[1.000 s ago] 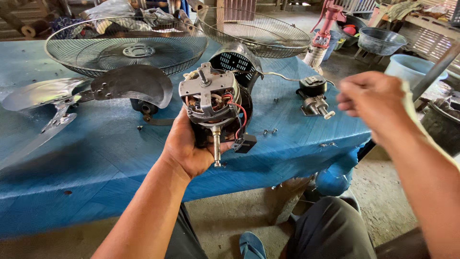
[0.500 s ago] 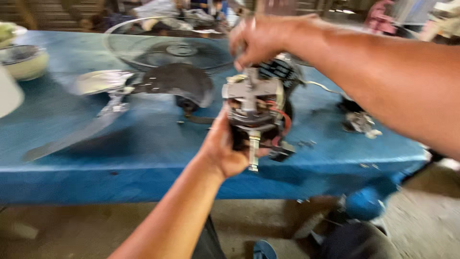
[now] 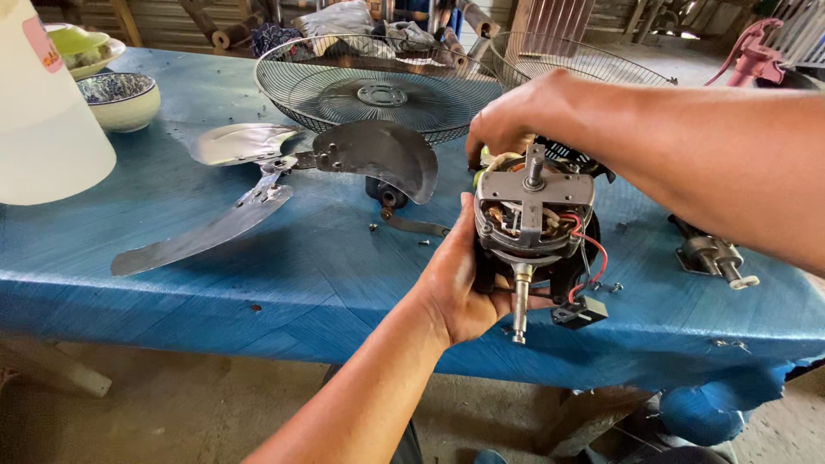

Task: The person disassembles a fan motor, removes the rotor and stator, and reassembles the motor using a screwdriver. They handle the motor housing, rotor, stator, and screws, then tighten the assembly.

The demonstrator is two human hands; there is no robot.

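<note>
Fan motor [image 3: 534, 225] between both hands, off-table

A small pink-red label [image 3: 36, 43] sits on the white plastic container [image 3: 43, 120] standing at the desk's [image 3: 258, 275] far left edge.

**Soft daylight, sharp centre, blown-out corner**

Even daylight fills the scene, brightest at the top right, where the ground beyond is washed pale; the white container [image 3: 43, 112] at the upper left is nearly overexposed; the metal fan blades [image 3: 284, 172] catch dull glare and cast soft, short shadows on the blue table [image 3: 258, 275]; the fan motor [image 3: 533, 223] and the left hand [image 3: 468, 288] read crisp; the right hand [image 3: 516, 120] is sharp too; wide-angle stretch bends the table edge and enlarges the near forearms; under the table it is dim.
</note>
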